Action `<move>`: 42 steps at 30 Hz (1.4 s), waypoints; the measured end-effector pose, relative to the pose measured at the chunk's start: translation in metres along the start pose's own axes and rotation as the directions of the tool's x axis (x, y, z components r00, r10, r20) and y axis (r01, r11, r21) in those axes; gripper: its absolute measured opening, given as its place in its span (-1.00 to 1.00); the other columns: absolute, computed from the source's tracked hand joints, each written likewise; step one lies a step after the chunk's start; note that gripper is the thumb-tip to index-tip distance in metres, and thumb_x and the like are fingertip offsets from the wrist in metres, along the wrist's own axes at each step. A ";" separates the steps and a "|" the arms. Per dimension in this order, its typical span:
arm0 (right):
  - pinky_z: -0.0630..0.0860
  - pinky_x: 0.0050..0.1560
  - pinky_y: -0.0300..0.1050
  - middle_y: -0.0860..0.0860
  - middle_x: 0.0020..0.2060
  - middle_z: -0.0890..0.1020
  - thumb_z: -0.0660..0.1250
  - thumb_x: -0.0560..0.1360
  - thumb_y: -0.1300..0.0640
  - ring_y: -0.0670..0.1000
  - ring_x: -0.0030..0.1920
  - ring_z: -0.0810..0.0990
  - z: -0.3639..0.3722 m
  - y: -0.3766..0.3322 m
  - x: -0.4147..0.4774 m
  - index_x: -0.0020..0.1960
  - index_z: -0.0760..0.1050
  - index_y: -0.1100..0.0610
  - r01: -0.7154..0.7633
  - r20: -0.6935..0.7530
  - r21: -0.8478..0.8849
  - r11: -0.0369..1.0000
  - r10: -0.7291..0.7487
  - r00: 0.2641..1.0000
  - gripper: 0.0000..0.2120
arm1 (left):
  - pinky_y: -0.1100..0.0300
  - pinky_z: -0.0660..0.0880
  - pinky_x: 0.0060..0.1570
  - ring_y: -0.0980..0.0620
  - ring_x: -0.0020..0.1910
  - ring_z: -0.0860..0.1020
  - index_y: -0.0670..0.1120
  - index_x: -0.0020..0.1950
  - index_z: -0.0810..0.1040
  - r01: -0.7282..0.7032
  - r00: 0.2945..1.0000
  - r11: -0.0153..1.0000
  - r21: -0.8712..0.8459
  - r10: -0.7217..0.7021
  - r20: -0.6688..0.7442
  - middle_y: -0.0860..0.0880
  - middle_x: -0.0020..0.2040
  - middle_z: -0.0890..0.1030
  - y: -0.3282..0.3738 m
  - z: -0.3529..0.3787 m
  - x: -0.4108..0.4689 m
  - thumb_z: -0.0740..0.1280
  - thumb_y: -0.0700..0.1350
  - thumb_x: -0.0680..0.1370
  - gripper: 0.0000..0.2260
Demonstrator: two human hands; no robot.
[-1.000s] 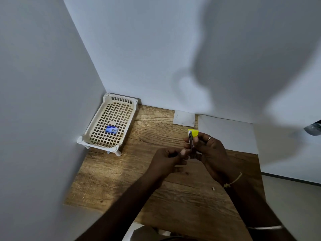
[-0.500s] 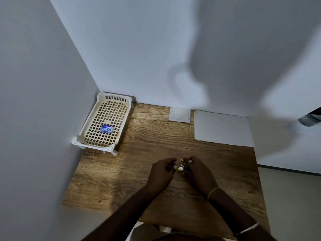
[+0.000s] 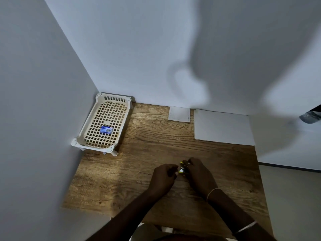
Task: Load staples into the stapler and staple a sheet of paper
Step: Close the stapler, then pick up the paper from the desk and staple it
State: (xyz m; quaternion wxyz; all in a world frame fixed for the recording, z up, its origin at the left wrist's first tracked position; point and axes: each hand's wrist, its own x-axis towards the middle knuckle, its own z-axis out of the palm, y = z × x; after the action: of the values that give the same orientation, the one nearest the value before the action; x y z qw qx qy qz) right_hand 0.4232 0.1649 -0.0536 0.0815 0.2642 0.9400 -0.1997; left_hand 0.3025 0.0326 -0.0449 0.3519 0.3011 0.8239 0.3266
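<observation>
Fingers of my right hand curling round small yellow stapler over wooden bench, fingers of left hand bunching against it, grip I cannot tell.

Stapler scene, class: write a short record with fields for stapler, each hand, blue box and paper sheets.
stapler: yellow, between both hands, low over the table
right hand: grips the stapler
left hand: curled fingers at the stapler; grip unclear
blue box: inside the basket, left rear corner
paper: large sheet and small sheet, flat at the table's rear
</observation>
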 end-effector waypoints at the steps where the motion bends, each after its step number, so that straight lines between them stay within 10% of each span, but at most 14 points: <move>1: 0.50 0.05 -0.09 0.02 0.21 0.52 0.33 0.59 0.14 0.06 0.22 0.49 0.000 0.000 0.000 0.44 0.45 0.01 -0.001 0.002 -0.003 1.000 0.001 1.000 -0.58 | 0.70 0.29 -0.06 0.18 0.17 0.62 -0.06 0.32 0.63 0.000 1.000 1.000 0.007 0.000 0.002 -0.03 0.22 0.69 -0.001 0.000 0.000 0.44 -0.16 0.56 -0.68; 22: 0.54 0.13 -0.07 -0.03 0.23 0.51 0.43 0.52 0.03 0.03 0.26 0.50 0.002 0.005 -0.006 0.46 0.43 -0.05 0.003 0.011 0.052 0.999 -0.004 1.000 -0.48 | 0.69 0.30 -0.03 0.27 0.11 0.57 -0.06 0.32 0.62 -0.054 0.998 0.996 0.070 0.055 -0.012 -0.02 0.20 0.70 -0.019 -0.004 -0.005 0.44 -0.19 0.54 -0.66; 30: 0.42 0.38 -0.01 0.12 0.48 0.42 0.31 0.54 -0.26 0.12 0.44 0.41 -0.026 0.014 0.031 0.55 0.29 0.14 -0.005 -0.085 -0.061 0.998 0.000 0.996 -0.27 | 0.22 0.48 0.18 0.00 0.15 0.63 -0.13 0.31 0.60 -0.255 0.953 0.943 0.212 0.282 -0.111 -0.09 0.20 0.67 -0.005 -0.041 0.030 0.40 -0.19 0.54 -0.66; 42: -0.02 0.61 0.22 0.16 0.65 -0.02 0.17 0.63 -0.22 0.13 0.65 -0.05 -0.061 0.012 0.152 0.64 -0.02 0.21 -0.026 0.054 -0.230 0.973 0.040 0.998 -0.21 | -0.21 -0.04 0.58 -0.19 0.64 -0.08 -0.19 0.64 -0.01 -0.332 0.943 0.686 0.647 0.238 0.232 -0.18 0.67 -0.05 0.031 -0.075 0.148 0.18 -0.14 0.65 -0.39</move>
State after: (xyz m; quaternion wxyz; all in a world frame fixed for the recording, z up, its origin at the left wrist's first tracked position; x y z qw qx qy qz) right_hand 0.2980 0.2707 -0.0419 0.1420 0.2627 0.9495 -0.0961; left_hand 0.1679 0.1340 -0.0375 0.2150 0.5533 0.8041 0.0341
